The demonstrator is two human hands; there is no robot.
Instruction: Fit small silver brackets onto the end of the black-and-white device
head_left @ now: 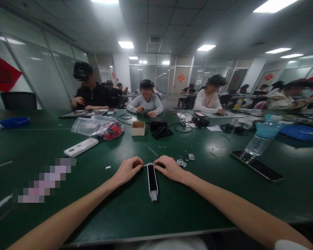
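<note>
Where the forearms converge in the head view, a slim black-and-white device (152, 178) is located on the green bench (187, 211), between the two hands and extending toward the near edge. A thin metal piece (145, 165) is positioned at the far end of the device. Its left portion is gripped by the left hand (128, 170), with the fingertips closed in a pinch. The right hand (171, 168) is held against the right side of the same end, with the fingers closed; whether the metal piece or the device is gripped there cannot be told.

Small metal brackets (181, 162) are laid just beside the right hand. Farther right, a phone (255, 165) is placed flat, and a water bottle (259, 140) is seen at its far edge. On the left, a white oblong unit (80, 147) is placed near a clear plastic bag (92, 125) in which red and black items are contained. A small open box (138, 129) is set beside a black unit (159, 125). Along the far side, seated persons (145, 100) are seen, and a blue tray (302, 132) is located at the right.
</note>
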